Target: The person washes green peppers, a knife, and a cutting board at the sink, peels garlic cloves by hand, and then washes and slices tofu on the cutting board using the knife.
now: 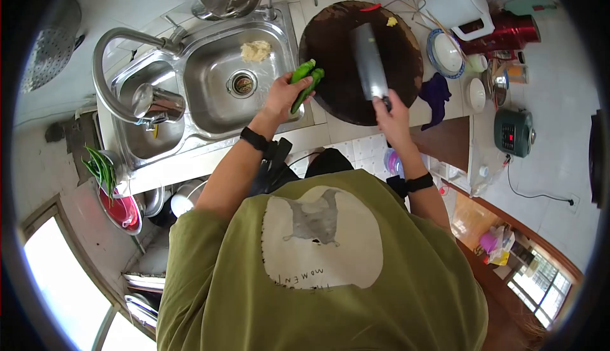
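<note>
Two or so green peppers (304,82) are held in my left hand (284,95), between the sink and the left edge of a round dark chopping board (333,87). My right hand (393,120) is closed around the handle of a cleaver (370,61). The broad blade is above the board, pointing away from me and slightly blurred. Near the board's far edge lie a red pepper piece (370,7) and a small yellow piece (392,21).
Left is a double steel sink (210,116) with a pale lump (255,51) and a steel cup (157,103). Green chilies (101,168) stand at the counter's left end. Right of the board are a purple cloth (435,100), bowls (447,52) and a white kettle (459,7).
</note>
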Motion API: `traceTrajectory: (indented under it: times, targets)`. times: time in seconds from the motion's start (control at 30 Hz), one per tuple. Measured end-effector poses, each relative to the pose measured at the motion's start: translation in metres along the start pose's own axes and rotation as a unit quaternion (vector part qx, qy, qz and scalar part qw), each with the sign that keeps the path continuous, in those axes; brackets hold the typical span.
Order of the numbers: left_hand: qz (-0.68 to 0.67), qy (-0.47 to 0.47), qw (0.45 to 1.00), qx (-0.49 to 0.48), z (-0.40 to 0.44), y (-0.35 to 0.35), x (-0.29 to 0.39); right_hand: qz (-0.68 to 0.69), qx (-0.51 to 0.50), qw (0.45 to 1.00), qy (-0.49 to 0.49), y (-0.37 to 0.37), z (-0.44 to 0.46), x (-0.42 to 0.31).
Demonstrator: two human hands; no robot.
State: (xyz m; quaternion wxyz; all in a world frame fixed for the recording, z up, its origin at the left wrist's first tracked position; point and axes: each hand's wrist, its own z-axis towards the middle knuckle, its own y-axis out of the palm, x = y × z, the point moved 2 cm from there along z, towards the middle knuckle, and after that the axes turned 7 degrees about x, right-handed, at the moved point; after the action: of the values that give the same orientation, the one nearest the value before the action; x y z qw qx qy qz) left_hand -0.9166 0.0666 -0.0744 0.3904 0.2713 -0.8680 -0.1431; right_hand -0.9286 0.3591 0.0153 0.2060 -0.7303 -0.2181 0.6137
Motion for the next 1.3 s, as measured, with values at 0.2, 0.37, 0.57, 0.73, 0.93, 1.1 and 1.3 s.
traceTrajectory:
  times: [0.2,0.37,0.57,0.73,0.93,1.1,1.3]
  targets:
    - [0.144,0.06,0.984,0.09,-0.008,0.008,-0.008,-0.145,-0.044,0.984,-0.099,0.01,-0.018,-0.045]
    - [0.148,0.087,0.978,0.12,-0.004,0.014,-0.014,-0.216,-0.082,0.96,-0.158,0.025,-0.013,-0.032]
    - [0.188,0.087,0.967,0.15,-0.01,0.017,-0.008,-0.261,-0.108,0.944,-0.17,0.026,-0.012,-0.041]
    - [0.233,0.094,0.953,0.169,-0.01,0.017,-0.003,-0.288,-0.121,0.93,-0.192,0.022,-0.007,-0.049]
    - [0.205,0.072,0.961,0.168,-0.004,0.012,0.0,-0.342,-0.127,0.903,-0.228,0.044,0.002,-0.048]
    - [0.209,0.054,0.967,0.139,0.0,0.004,0.001,-0.327,-0.124,0.909,-0.225,0.058,0.017,-0.024]
    - [0.083,-0.074,0.993,-0.037,-0.007,-0.004,-0.004,-0.297,-0.104,0.923,-0.22,0.053,0.022,-0.012]
